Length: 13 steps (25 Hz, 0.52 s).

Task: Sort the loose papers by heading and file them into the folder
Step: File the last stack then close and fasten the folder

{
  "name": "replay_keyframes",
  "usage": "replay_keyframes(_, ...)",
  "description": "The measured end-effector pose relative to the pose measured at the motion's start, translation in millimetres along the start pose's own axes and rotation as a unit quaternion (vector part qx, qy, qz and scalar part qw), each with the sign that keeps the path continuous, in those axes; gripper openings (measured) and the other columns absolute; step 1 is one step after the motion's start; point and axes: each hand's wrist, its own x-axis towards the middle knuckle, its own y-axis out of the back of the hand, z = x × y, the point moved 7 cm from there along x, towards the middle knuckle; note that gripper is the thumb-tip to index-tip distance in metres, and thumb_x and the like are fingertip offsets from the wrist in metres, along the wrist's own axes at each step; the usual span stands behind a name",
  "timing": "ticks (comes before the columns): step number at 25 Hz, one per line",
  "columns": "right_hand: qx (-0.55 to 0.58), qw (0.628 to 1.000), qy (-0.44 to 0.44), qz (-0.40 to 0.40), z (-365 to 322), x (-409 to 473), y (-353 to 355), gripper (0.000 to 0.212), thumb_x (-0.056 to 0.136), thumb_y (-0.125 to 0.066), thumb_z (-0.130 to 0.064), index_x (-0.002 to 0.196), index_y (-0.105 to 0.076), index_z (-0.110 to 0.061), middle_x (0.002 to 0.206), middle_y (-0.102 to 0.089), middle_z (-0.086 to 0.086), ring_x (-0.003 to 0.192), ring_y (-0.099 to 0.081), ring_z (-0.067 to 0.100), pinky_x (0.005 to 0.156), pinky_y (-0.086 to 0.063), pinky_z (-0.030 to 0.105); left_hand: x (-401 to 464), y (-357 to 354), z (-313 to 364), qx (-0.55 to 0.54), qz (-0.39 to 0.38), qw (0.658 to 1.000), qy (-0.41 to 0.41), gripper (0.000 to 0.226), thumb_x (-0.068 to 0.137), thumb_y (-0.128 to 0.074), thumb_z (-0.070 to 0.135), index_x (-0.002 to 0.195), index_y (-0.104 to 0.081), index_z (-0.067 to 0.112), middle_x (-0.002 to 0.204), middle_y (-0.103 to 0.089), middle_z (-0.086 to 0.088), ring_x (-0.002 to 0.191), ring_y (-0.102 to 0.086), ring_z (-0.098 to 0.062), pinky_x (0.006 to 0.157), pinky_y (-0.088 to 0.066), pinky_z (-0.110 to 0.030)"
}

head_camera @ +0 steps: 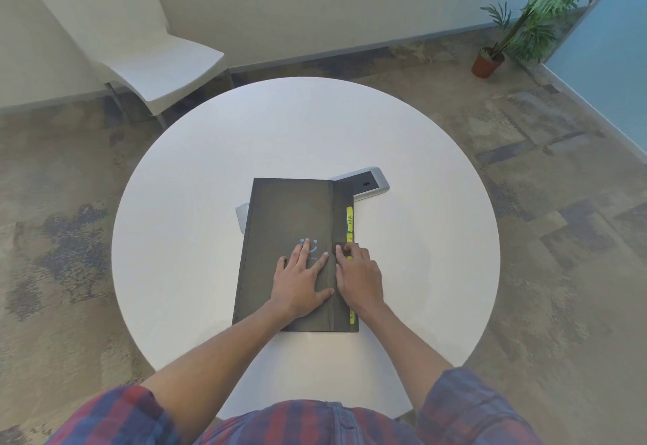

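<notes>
Lying lengthwise away from the person, folder [287,220] closed.

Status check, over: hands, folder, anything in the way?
Left hand flat on closed folder. Right hand fingers curled at its clasp. Yellow tabs poke out. Grey device partly under folder.

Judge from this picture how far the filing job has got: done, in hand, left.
Done: no loose papers show on the table; the folder lies shut, yellow tabs at its edge. In hand: left hand presses it, right hand works the clasp. Left: finishing the fastening, seemingly.
</notes>
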Motion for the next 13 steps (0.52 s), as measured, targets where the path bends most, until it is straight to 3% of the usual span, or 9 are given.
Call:
replay_keyframes(6,-0.025,0.999,-0.006,-0.024,-2.5,2.2,-2.9,0.037,0.084,-0.066,-0.022,0.121,-0.068,-0.014,0.115,-0.064,0.008,0.100,-0.062,0.027,0.065,-0.052,0.038,-0.8,0.5,-1.7,-0.004,-0.022,0.999,-0.022,0.072,0.093,-0.040,0.055,0.156,-0.012,0.035,0.165,0.008,-0.009,0.153,0.003,-0.024,0.120,-0.012,-0.047)
replay_keyframes(9,-0.005,0.999,-0.009,-0.040,-2.5,4.9,-1.6,0.038,0.090,-0.057,-0.023,0.127,-0.064,-0.014,0.121,-0.060,0.008,0.107,-0.060,0.029,0.073,-0.051,0.041,-3.6,10.3,-12.1,-0.023,-0.013,0.999,-0.025,0.072,0.090,-0.047,0.046,0.155,-0.021,0.029,0.166,-0.002,-0.007,0.152,-0.004,-0.022,0.119,-0.016,-0.044)
replay_keyframes(11,0.020,0.997,0.002,-0.074,-2.6,5.8,1.8,0.044,0.096,-0.050,-0.028,0.138,-0.055,-0.015,0.131,-0.055,0.006,0.117,-0.055,0.027,0.085,-0.048,0.041,-10.0,15.9,-30.6,-0.037,0.030,0.998,0.035,0.078,0.085,-0.051,0.051,0.152,-0.026,0.022,0.165,-0.010,-0.006,0.151,-0.008,-0.022,0.115,-0.021,-0.043)
replay_keyframes(13,0.055,0.995,-0.037,-0.076,3.7,-0.5,6.4,0.052,0.095,-0.054,-0.036,0.141,-0.049,-0.014,0.136,-0.051,0.004,0.121,-0.053,0.026,0.092,-0.046,0.039,-23.2,17.0,-57.8,-0.056,0.065,0.986,0.141,0.100,0.076,-0.054,0.069,0.153,-0.022,0.015,0.163,-0.012,-0.010,0.150,-0.008,-0.025,0.114,-0.022,-0.046)
